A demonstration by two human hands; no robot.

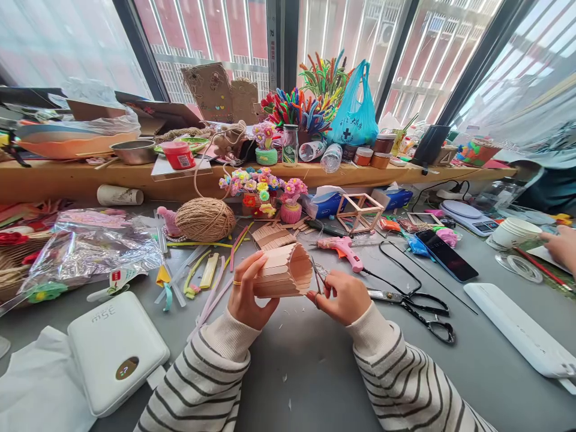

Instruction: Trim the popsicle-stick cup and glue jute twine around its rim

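Observation:
My left hand (252, 288) is wrapped round a cup made of wooden craft sticks (279, 273), tipped on its side with its scalloped mouth facing right. In my right hand (345, 297) is a small pair of scissors (318, 277), its blades at the cup's rim. Whether the blades are closed on the rim I cannot tell. Just behind the cup lies a bundle of craft sticks (273, 236). A pink hot glue gun (344, 251) rests beyond my right hand, and large black-handled scissors (416, 303) lie to its right.
A twine ball (206, 219), a wooden stick frame (360, 213) and a phone (445, 255) lie farther back. A white power bank (117, 351) is at left, a white device (517, 327) at right. Another person's hand (560, 247) reaches in at the right edge.

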